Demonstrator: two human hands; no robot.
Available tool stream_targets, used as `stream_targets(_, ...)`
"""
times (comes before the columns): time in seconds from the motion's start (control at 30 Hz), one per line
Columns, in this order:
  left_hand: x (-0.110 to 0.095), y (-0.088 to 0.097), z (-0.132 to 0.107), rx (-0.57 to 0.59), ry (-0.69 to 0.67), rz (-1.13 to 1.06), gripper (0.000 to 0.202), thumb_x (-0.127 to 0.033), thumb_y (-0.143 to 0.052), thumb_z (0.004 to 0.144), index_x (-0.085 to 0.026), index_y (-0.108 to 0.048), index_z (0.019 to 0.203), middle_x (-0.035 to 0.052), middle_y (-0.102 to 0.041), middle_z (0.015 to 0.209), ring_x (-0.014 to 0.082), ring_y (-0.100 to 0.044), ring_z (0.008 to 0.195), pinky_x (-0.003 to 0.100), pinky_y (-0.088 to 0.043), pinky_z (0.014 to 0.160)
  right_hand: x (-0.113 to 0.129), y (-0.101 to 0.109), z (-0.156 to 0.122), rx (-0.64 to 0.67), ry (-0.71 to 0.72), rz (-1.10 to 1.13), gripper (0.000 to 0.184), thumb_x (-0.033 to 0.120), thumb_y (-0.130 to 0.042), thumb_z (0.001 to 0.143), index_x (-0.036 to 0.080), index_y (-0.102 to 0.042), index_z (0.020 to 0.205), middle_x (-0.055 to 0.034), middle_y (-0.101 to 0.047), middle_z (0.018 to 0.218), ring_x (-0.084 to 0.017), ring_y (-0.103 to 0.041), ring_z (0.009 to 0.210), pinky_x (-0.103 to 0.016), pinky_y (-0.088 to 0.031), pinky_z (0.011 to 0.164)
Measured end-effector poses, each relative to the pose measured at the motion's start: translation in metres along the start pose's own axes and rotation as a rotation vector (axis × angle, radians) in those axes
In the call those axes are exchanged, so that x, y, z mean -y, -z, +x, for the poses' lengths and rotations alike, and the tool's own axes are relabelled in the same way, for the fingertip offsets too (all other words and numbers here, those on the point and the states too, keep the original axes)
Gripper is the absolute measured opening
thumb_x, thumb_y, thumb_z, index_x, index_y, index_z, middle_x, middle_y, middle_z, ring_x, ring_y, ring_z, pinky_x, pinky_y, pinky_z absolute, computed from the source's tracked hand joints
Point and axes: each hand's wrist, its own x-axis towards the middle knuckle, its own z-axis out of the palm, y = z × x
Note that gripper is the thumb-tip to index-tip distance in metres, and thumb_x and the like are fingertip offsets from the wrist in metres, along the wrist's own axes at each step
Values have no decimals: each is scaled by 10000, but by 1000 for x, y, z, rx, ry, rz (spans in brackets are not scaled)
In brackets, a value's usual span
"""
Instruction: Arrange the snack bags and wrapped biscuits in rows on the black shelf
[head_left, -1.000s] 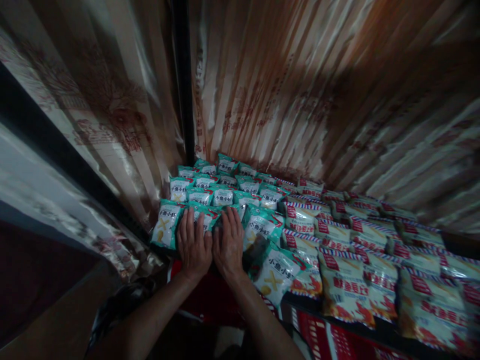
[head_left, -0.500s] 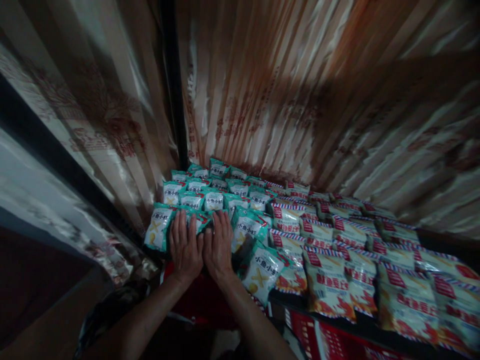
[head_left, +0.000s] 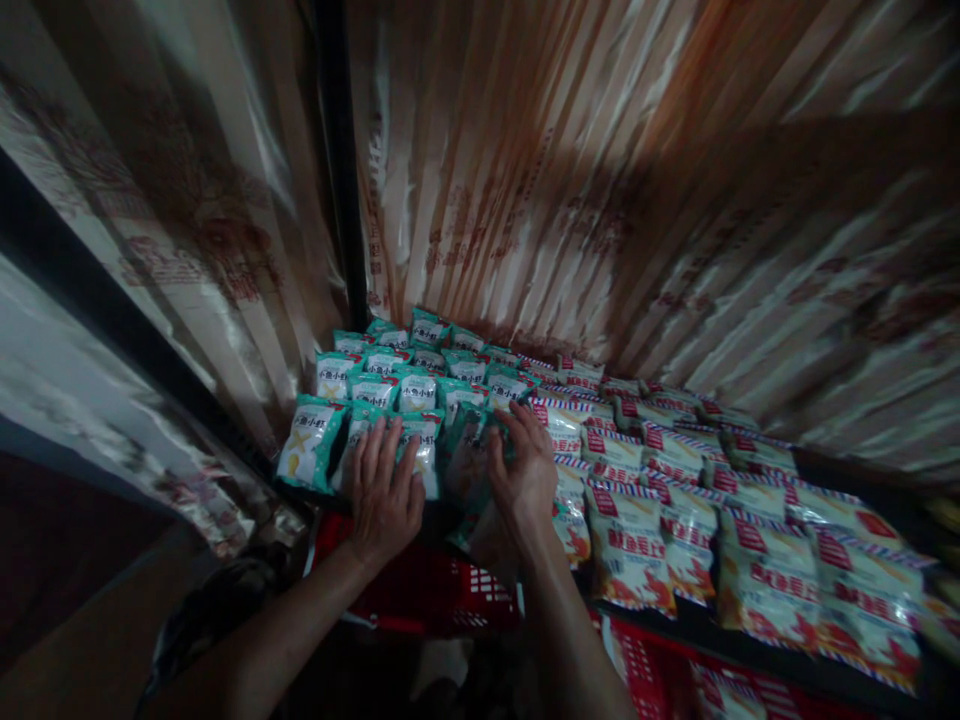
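Teal-and-white snack bags (head_left: 416, 390) stand in rows at the left end of the dark shelf. My left hand (head_left: 386, 495) rests with spread fingers on the front-row bags, touching a teal bag (head_left: 424, 450). To its right, my right hand (head_left: 525, 475) has its fingers apart and bent beside a blurred teal snack bag (head_left: 469, 445). Another teal bag (head_left: 480, 535) lies lower, partly hidden by the right wrist. A front-row teal bag (head_left: 309, 440) leans at the far left, clear of both hands.
White-and-red snack bags (head_left: 634, 545) with striped tops fill the shelf to the right. A red basket (head_left: 420, 590) sits below the front edge. Pleated printed sheeting (head_left: 480, 170) hangs behind, and a dark post (head_left: 337, 150) stands at the corner.
My hands have moved apart: the right one has shifted right to another teal bag, the left slightly right. The teal bag that leaned out at the right is now lower and partly covered.
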Motion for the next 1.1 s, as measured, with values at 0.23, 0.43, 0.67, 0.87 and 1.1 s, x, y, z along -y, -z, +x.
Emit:
stream_targets(0.23, -34, -2, -5, 229, -263, -288, 541, -343, -453, 876, -155, -391, 1380, 123, -342, 1480, 286, -175, 1415, 494, -262, 1110, -22, 30, -10, -87, -135, 34, 375, 371, -444, 885, 126, -647, 1083, -160, -641, 1164, -265, -579, 1114, -480, -463, 944)
stream_targets(0.43, -61, -14, -9, 396, -320, -374, 694, -369, -503, 818, -122, -290, 1430, 155, -220, 1524, 301, -79, 1429, 504, -259, 1107, -12, 49, -55, -175, -131, 22, 340, 312, -435, 913, 140, -602, 1155, -171, -566, 1277, -266, -515, 1206, -491, -435, 972)
stream_targets(0.67, -68, -24, -18, 406, -312, -418, 650, -243, -482, 810, -107, -297, 1418, 175, -224, 1519, 295, -63, 1430, 496, -294, 1096, -11, 42, -97, -124, -146, -48, 322, 321, -445, 913, 142, -613, 1122, -184, -546, 1277, -289, -484, 1221, -495, -430, 949)
stream_targets(0.87, -65, -22, -26, 404, -277, -463, 620, -230, -435, 850, -107, -254, 1431, 165, -167, 1538, 301, -75, 1428, 495, -307, 1100, -12, 31, -101, -120, -156, -91, 331, 334, -461, 901, 157, -601, 1144, -173, -447, 1376, -304, -402, 1286, -515, -393, 982)
stream_targets(1.1, -58, -22, -26, 378, -240, -561, 652, -141, -401, 835, -127, -175, 1447, 177, -100, 1546, 323, -40, 1427, 574, -293, 1092, -6, 21, -101, -100, -218, -23, 387, 364, -444, 896, 145, -576, 1186, -186, -329, 1453, -331, -335, 1334, -545, -355, 1017)
